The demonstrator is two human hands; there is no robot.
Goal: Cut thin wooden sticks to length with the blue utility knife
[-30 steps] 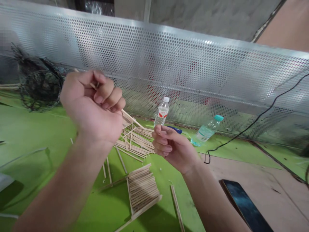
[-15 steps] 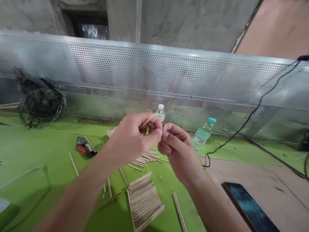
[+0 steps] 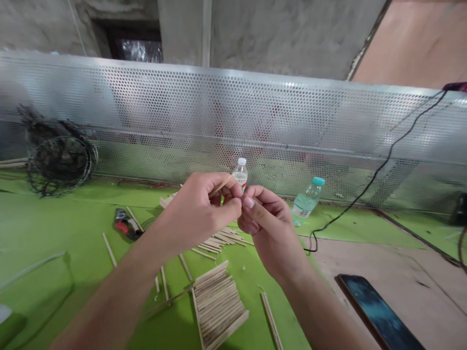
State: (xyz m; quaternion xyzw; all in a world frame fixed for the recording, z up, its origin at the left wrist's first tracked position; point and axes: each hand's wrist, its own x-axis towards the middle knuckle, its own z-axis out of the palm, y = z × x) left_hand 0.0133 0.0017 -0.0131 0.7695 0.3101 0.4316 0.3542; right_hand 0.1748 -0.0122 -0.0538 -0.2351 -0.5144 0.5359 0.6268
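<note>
Green mat (image 3: 54, 228) underneath; at centre frame, thin wooden stick (image 3: 222, 185) pinched in left hand (image 3: 197, 211), long axis slanting up and rightward; right hand (image 3: 268, 226) just beside, curled, fingertips touching the left's, contents hidden; slatted stick panel (image 3: 219, 306) lower centre; water bottle (image 3: 240, 173) beyond.

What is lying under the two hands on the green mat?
A loose pile of wooden sticks; the left hand, holding a stick, and right hand cover its far part.
</note>
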